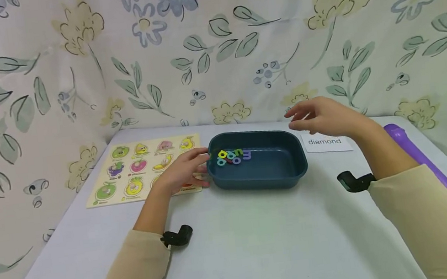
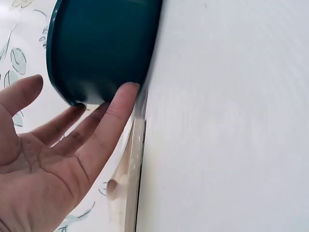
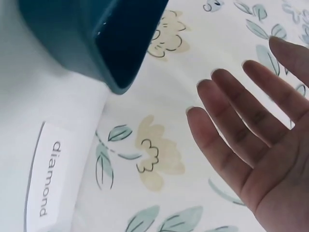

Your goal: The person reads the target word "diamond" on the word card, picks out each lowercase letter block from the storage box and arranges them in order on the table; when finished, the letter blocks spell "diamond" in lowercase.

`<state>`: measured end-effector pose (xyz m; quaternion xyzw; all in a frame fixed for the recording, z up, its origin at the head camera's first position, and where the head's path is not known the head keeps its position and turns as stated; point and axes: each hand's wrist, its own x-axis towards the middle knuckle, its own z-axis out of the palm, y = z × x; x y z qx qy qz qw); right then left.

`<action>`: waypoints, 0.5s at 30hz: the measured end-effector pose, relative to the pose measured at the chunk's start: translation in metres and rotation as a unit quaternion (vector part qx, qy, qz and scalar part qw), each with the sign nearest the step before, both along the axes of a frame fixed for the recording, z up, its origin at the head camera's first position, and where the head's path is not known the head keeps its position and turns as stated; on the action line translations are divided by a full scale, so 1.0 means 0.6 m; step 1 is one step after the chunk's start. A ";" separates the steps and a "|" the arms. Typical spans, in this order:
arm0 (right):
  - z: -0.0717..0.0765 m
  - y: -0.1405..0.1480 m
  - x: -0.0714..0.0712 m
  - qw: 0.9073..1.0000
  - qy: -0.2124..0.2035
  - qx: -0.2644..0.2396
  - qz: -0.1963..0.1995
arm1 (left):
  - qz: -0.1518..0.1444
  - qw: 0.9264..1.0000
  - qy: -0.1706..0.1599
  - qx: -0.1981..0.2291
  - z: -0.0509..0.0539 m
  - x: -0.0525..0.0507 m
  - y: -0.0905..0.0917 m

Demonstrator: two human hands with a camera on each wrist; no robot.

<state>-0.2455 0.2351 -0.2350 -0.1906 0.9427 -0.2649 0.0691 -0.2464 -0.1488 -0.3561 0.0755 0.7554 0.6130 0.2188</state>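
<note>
Bin (image 1: 273, 163) on table (image 1: 256, 241), long axis L–R. L grip (image 1: 181, 169) nearer: released, but touching bin's L end. R grip (image 1: 318, 117) also released, raised nr bin's far R corner, no contact. Letters (image 1: 231, 154) in bin's L half.

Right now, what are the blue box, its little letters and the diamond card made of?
The blue box: probably plastic, smooth with a soft shine where light catches its wall. The little letters: perhaps plastic too, going by their bright colours, but too small to be sure. The diamond card: likely matte paper, thin and white, without shine.
</note>
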 end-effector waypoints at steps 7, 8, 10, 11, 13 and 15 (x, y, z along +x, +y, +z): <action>0.004 -0.023 -0.040 0.997 -0.058 -0.049 0.030 | 0.026 0.996 -0.064 0.063 -0.012 -0.004 0.017; 0.003 -0.027 -0.046 0.996 -0.065 -0.054 0.032 | 0.026 0.995 -0.066 0.065 -0.014 -0.004 0.018; 0.000 -0.034 -0.057 0.993 -0.086 -0.067 0.033 | 0.026 0.995 -0.067 0.069 -0.017 -0.005 0.019; -0.002 -0.038 -0.062 0.992 -0.096 -0.073 0.033 | 0.024 0.995 -0.066 0.071 -0.018 -0.005 0.019; -0.008 -0.049 -0.073 0.989 -0.112 -0.085 0.035 | 0.025 0.995 -0.065 0.070 -0.019 -0.004 0.018; -0.016 -0.062 -0.082 0.986 -0.127 -0.098 0.040 | 0.027 0.995 -0.066 0.070 -0.018 -0.003 0.017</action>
